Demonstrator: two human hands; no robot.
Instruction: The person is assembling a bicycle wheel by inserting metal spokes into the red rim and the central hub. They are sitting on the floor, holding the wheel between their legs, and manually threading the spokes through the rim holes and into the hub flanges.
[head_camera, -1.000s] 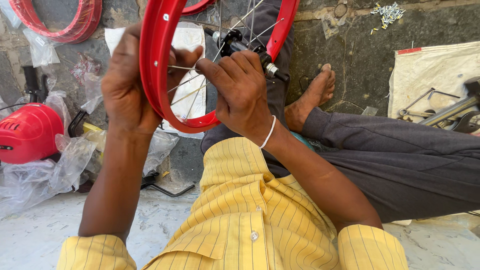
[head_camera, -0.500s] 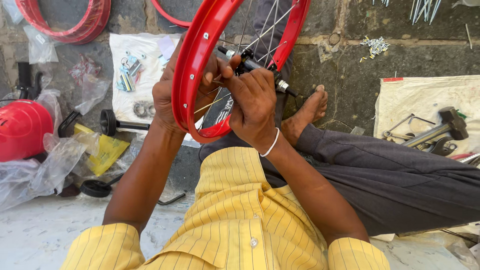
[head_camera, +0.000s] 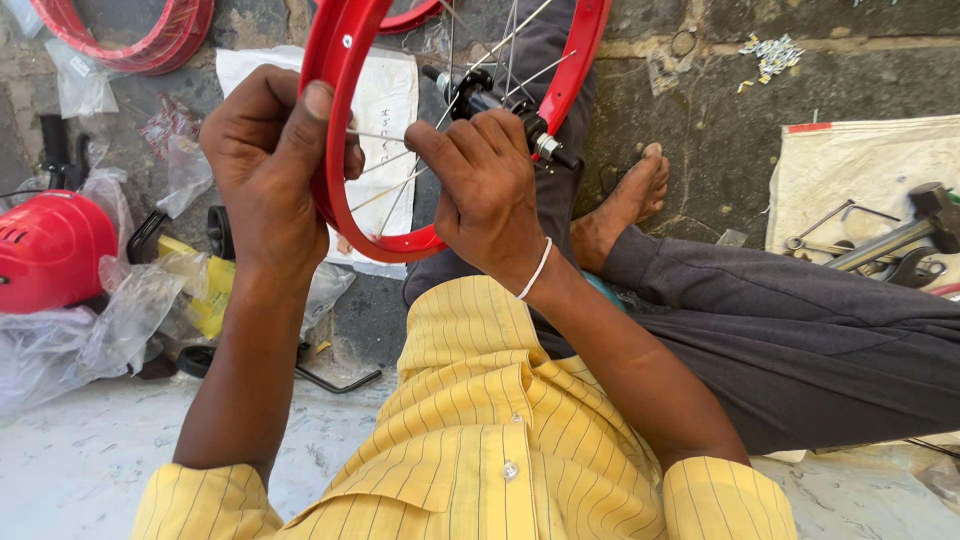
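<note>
Two hands, left hand (head_camera: 262, 170) and right hand (head_camera: 487, 195), are working one red wheel rim (head_camera: 335, 150); one hub (head_camera: 470, 95); one red helmet (head_camera: 50, 250); one hammer (head_camera: 900, 235) is lying aside.

You are sitting on the bare stone floor (head_camera: 90, 480) of a bicycle repair workshop, by a rough stone wall (head_camera: 700, 130). At the floor's top left corner lie spare red rims (head_camera: 130, 35); a half-laced red wheel rim (head_camera: 335, 150) with loose spokes (head_camera: 400, 160) stands before you. Wrenches (head_camera: 830, 245) and a hammer (head_camera: 900, 235) rest on a sack (head_camera: 850, 170) at the right edge, with a hex key (head_camera: 330, 380) on the floor.
</note>
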